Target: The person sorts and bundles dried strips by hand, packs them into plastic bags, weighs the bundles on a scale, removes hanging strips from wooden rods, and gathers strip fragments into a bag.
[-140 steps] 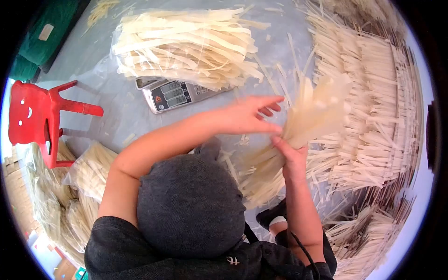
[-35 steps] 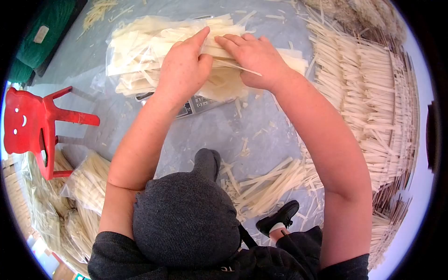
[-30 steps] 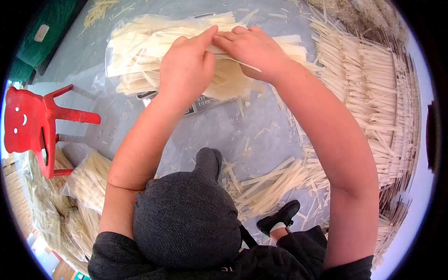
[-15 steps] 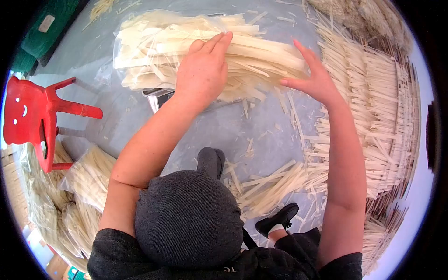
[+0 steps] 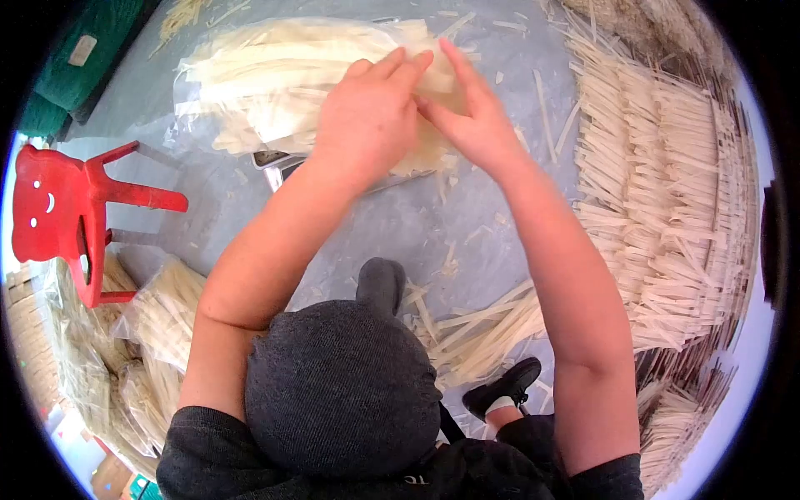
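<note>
A clear plastic bag of flat pale strips that look like dried noodles lies across a metal-edged scale, which shows only in part under it. My left hand rests on top of the bag, its fingers stretched forward. Close beside it, my right hand is at the bag's right end, with thumb and fingers spread apart. Both hands hide much of that end, so I cannot tell how firmly the right one touches the bag.
A red stool stands at the left, near filled clear bags. Rows of pale strips cover the right side. Loose strips lie on the grey floor by a black shoe. A green object sits at upper left.
My right hand has moved left, close to my left hand, and the strips that stuck out at the right end are now pushed in. The bag has shifted slightly left.
</note>
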Demonstrator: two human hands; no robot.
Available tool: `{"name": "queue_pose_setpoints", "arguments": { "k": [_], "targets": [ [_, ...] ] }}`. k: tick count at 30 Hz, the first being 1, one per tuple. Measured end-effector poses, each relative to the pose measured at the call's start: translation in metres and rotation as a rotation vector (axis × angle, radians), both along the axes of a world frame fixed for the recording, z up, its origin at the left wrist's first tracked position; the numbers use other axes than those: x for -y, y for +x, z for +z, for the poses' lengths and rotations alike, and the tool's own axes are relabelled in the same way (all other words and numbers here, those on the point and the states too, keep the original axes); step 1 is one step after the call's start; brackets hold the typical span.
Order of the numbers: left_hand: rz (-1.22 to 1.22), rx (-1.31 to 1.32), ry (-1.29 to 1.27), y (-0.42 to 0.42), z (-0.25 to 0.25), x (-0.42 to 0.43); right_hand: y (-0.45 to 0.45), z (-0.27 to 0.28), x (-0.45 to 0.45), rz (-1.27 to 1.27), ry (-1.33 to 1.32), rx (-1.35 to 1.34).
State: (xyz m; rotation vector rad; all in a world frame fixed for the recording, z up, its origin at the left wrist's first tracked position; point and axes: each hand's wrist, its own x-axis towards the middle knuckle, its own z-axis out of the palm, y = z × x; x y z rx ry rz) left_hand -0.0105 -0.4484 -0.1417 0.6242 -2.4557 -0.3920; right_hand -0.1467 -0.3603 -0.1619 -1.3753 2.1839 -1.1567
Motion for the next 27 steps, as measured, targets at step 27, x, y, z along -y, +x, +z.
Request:
{"name": "queue_pose_setpoints", "arguments": {
  "k": [27],
  "targets": [
    [0.831, -0.627, 0.727, 0.174, -0.023, 0.218, -0.025, -0.002, -0.105, -0.572, -0.083, 0.977]
  ]
}}
